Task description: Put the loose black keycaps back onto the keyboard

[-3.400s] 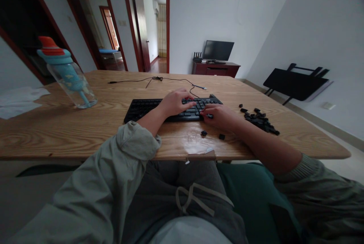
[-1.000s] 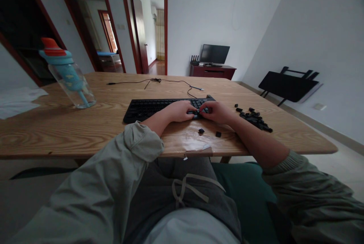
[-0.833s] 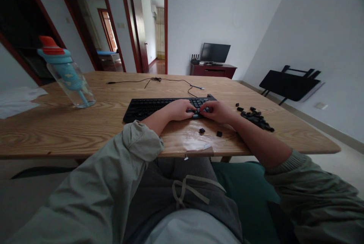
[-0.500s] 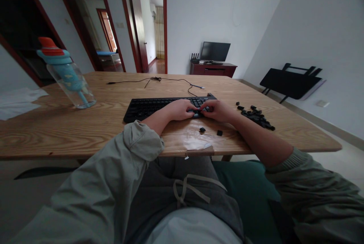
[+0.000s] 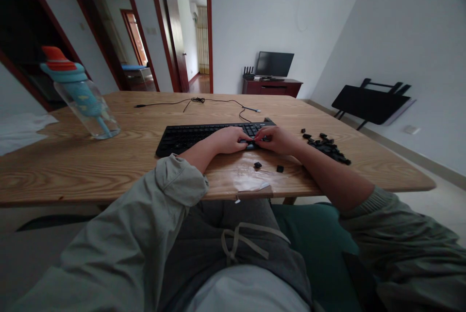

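Note:
A black keyboard (image 5: 182, 138) lies on the wooden table in front of me, with its right part under my fingers. My left hand (image 5: 230, 140) rests on it, fingers bent and closed against the keys. Close beside it, my right hand (image 5: 274, 139) has thumb and fingers pinched together low over the number-key area; whatever is between the fingertips is too small to make out. Two loose black keycaps lie nearer to me, one keycap (image 5: 257, 165) below the hands and another keycap (image 5: 280, 169) to its right. A pile of black keycaps (image 5: 329, 149) is right of my right hand.
A clear bottle (image 5: 91, 108) with a red and blue lid stands at the left, beside white tissue (image 5: 25, 130). Behind the keyboard runs a thin black cable (image 5: 218, 100). Clear film (image 5: 251, 183) covers the table's near edge. A monitor (image 5: 274, 64) stands on a far cabinet.
The view has shifted slightly. Both hands stay at the same part of the keyboard, with only a small motion of the right fingers. The loose keycaps lie where they were.

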Tool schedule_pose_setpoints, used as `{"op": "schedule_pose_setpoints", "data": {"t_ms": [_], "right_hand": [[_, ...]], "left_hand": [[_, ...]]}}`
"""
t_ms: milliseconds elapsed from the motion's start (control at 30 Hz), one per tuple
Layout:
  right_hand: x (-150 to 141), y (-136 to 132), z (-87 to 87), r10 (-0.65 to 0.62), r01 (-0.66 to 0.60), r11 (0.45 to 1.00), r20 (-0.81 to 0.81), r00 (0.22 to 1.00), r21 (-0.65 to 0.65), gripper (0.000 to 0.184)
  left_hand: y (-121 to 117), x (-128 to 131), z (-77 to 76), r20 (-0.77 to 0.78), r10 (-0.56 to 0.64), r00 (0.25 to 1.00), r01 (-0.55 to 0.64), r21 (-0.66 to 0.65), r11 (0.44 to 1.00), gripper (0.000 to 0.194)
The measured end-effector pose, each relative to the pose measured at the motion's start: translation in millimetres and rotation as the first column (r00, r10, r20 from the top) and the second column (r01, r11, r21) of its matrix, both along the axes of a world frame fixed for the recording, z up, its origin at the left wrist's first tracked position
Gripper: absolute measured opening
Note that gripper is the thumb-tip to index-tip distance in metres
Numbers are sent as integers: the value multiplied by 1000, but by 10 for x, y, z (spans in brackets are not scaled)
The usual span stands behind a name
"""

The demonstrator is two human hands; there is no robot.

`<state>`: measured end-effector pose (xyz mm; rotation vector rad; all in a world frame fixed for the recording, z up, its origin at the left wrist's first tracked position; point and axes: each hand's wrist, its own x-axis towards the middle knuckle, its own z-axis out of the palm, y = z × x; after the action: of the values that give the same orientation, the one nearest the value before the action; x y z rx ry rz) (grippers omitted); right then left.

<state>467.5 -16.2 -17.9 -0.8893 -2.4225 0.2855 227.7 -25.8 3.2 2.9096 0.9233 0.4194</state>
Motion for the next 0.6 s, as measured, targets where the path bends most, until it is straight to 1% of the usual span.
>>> {"op": "schedule_pose_setpoints", "data": {"t_ms": [167, 233, 333, 400, 500, 600], "right_hand": [[22, 17, -1, -72, 71, 997, 73, 995, 24, 22], [28, 26, 1, -54, 51, 998, 88, 995, 29, 22], [18, 23, 17, 15, -19, 999, 113, 994, 39, 22], [4, 9, 34, 24, -33, 997, 125, 992, 69, 20], [-11, -24, 62, -24, 5, 992, 156, 988, 123, 17], [-17, -58, 85, -68, 36, 988, 212, 975, 153, 20]], "left_hand": [[-16, 3, 6, -10, 15, 1000, -15, 20, 1000, 40], [-23, 8, 6, -26, 17, 1000, -16, 31, 999, 40], [-47, 27, 11, -67, 29, 997, -25, 67, 997, 38], [-73, 44, 19, -96, 39, 995, -30, 95, 995, 37], [-107, 59, 25, -121, 65, 991, -48, 140, 989, 37], [-117, 55, 14, -139, 102, 985, -77, 177, 981, 38]]}}
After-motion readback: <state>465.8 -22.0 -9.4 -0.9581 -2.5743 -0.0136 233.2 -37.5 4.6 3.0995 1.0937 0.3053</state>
